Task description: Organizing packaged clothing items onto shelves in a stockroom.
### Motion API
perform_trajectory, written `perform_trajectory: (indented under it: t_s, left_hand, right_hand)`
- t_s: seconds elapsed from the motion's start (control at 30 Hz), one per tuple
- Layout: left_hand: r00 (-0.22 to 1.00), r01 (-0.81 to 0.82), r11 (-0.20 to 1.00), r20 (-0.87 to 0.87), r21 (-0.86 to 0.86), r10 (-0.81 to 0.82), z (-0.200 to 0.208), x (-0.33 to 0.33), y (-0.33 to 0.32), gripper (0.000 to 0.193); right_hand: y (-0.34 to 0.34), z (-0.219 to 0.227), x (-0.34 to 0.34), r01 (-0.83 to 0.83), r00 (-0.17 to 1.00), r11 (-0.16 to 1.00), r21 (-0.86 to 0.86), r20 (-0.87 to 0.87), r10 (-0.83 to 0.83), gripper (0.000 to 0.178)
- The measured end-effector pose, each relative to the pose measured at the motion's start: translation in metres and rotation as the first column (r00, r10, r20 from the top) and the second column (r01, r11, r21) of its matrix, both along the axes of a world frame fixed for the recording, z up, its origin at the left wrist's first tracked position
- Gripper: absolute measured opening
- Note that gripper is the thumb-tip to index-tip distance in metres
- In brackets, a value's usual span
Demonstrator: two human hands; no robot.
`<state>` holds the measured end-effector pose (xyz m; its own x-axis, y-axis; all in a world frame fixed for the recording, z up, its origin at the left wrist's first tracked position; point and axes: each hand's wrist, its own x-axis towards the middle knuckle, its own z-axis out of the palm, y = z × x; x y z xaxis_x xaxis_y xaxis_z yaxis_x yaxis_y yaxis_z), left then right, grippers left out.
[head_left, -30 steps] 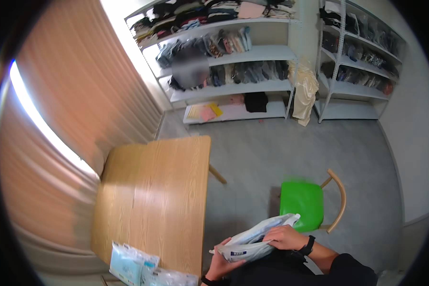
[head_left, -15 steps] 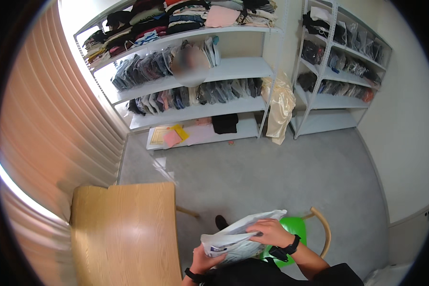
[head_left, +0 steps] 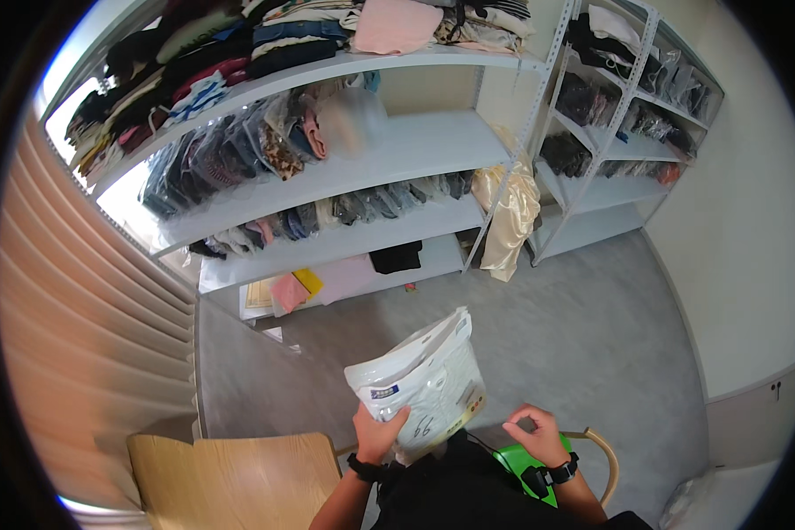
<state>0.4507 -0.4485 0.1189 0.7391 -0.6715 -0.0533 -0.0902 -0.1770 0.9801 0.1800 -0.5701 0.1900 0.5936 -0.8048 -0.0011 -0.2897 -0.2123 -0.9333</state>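
My left hand [head_left: 378, 435] grips the lower left edge of a white plastic package [head_left: 433, 384], its thumb pressed on the front. The package is tilted, with a small blue label near its top left and dark handwriting lower down. Something white fills it, showing through the clear front; its top edge looks loose. Off to the right of the package, touching nothing, my right hand [head_left: 539, 437] is loosely curled with a gap between thumb and fingers. Both wrists wear black bands, and a small dark device [head_left: 537, 480] hangs at the right one.
A wooden table [head_left: 238, 477] stands at the lower left, a green-seated chair [head_left: 514, 461] beside my right arm. Ahead, a metal shelf [head_left: 433, 146] holds folded clothes and bagged garments; a second shelf [head_left: 592, 231] stands right. Shiny cream cloth [head_left: 511, 225] hangs between them. A curtain [head_left: 88, 336] covers the left.
My right hand has let go of the package and moved right. My left hand holds the package more upright, and the view has moved nearer the shelves.
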Motion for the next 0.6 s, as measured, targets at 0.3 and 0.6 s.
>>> perform_trajectory:
  t_s: [0.3,0.6]
  left_hand:
    - [1.0,0.028,0.985,-0.003,-0.168,-0.029,0.028,0.054,-0.177,0.049]
    - [0.996,-0.043,0.942,0.054,-0.333,0.065,0.078,0.097,-0.348,0.047]
  right_hand:
    - [-0.136,-0.039,0.069,-0.091,0.984,0.895,0.436,0.178,0.014,0.011]
    - [-0.358,-0.026,0.19,-0.158,0.972,0.794,0.587,0.234,0.021,0.069]
